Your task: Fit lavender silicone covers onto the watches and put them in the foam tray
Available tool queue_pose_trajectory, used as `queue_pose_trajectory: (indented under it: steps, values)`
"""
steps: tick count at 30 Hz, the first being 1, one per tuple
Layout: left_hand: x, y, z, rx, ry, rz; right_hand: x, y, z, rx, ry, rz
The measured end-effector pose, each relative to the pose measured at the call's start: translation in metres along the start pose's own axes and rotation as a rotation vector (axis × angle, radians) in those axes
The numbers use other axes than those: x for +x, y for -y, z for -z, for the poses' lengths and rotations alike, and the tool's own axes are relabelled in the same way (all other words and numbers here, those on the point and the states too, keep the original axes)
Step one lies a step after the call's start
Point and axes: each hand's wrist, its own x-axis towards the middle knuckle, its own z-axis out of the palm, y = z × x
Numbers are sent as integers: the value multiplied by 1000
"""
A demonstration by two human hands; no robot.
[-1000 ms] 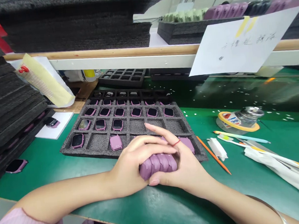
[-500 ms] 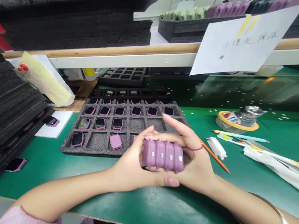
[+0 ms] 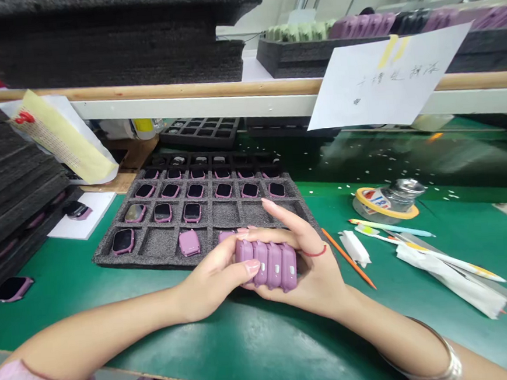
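Note:
A row of several purple watch bodies [image 3: 269,265], stacked side by side, rests in my right hand [image 3: 312,267], whose fingers curl under and around it. My left hand [image 3: 214,272] grips the left end of the same stack, thumb pressed on the first piece. Both hands hover just above the green table [image 3: 265,341], right in front of the near edge of a grey foam tray [image 3: 161,244]. The tray's cells hold several purple watch bodies with dark screens [image 3: 163,212]; a few near cells stand bare, and one body [image 3: 189,242] lies face down.
Black foam trays stack high at the left [image 3: 10,174] and on the shelf above [image 3: 114,43]. To the right lie an orange pencil [image 3: 348,258], white paper strips [image 3: 443,263], a tape roll [image 3: 381,203] and a hanging paper note [image 3: 380,80]. A loose watch [image 3: 13,287] lies far left.
The stack turned from lying under my hands to side-up in my right palm, then my left thumb closed over its left end. Both hands shifted slightly left and down.

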Motion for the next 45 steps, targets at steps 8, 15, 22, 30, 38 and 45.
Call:
queue_pose_trajectory:
  steps: [8,15,22,30,38,45]
  values:
    - [-1,0,-5,81,-30,-17,0,0,-3,3,14,40]
    - [-1,-1,-8,99,-89,-70,1,4,-6,-34,27,29]
    - [2,-3,-9,71,-82,-33,0,4,-8,-63,61,65]
    - [1,-6,-11,147,-96,-76,1,7,-2,-135,166,197]
    - [-7,-3,-10,249,-110,-383,1,12,6,254,-50,-171]
    - [-7,-4,-4,486,-77,-567,5,6,1,529,52,-587]
